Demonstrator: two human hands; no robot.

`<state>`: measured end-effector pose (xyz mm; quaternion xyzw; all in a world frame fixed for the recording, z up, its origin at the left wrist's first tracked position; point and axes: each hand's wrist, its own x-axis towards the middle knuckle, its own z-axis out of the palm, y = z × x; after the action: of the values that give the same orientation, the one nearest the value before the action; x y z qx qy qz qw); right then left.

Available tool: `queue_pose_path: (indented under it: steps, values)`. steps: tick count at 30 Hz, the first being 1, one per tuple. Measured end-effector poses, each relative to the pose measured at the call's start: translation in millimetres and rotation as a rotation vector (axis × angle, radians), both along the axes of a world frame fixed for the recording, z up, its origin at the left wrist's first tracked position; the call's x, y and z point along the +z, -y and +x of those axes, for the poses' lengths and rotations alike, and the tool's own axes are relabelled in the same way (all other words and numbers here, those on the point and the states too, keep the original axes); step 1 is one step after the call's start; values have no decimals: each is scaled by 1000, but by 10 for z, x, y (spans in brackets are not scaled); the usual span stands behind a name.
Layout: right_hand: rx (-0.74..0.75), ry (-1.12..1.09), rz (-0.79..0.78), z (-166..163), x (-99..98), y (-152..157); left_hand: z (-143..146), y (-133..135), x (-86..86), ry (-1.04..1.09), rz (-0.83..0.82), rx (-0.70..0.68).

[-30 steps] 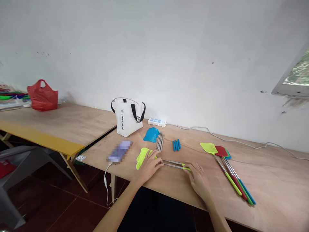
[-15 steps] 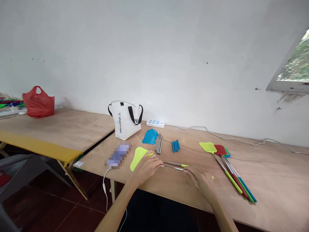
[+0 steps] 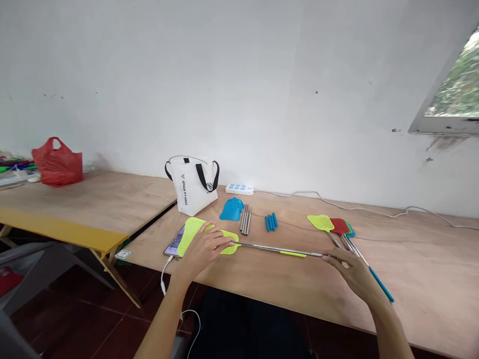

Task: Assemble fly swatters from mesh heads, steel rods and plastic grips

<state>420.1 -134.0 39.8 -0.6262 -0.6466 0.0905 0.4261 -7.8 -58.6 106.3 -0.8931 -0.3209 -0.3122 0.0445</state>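
Observation:
My left hand (image 3: 204, 249) is closed at the neck of a yellow-green fly swatter (image 3: 231, 247), where its perforated head meets a thin metal rod (image 3: 273, 248). The rod stretches to my right hand (image 3: 350, 271), whose fingertips pinch its far end. Just under the rod lies a yellow-green handle grip (image 3: 293, 254). Another yellow-green swatter head (image 3: 191, 230) shows beyond my left hand, overlapping a phone (image 3: 174, 244). Behind the rod are blue swatter heads (image 3: 232, 209), several loose metal tubes (image 3: 246, 220) and several blue grips (image 3: 271, 222).
Several assembled swatters (image 3: 340, 226) lie at the right, partly behind my right hand. A white bag (image 3: 196, 189) and a power strip (image 3: 239, 189) stand near the wall. A cable (image 3: 163, 279) hangs off the front edge. A red bag (image 3: 62, 164) sits on the left table.
My hands have moved apart, the left one leftward and the right one rightward. The rod between them now shows much longer, and a second yellow-green head has come into sight.

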Motion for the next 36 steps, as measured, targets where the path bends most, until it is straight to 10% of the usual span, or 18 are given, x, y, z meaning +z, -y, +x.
queue_pose_path:
  steps: [8,14,21,28,36]
  values:
    - [170,86,-265,-167,315,199,191,143,52,-45,85,-59]
    - [213,213,-70,-879,306,136,860,283,-313,-4,156,-88]
    - [132,332,331,-1268,184,43,823,256,-346,73,131,-67]
    - [131,479,412,-1267,102,4,775,245,-331,106,72,-107]
    - [254,302,104,-763,-103,-146,574,-12,-440,34,102,-139]
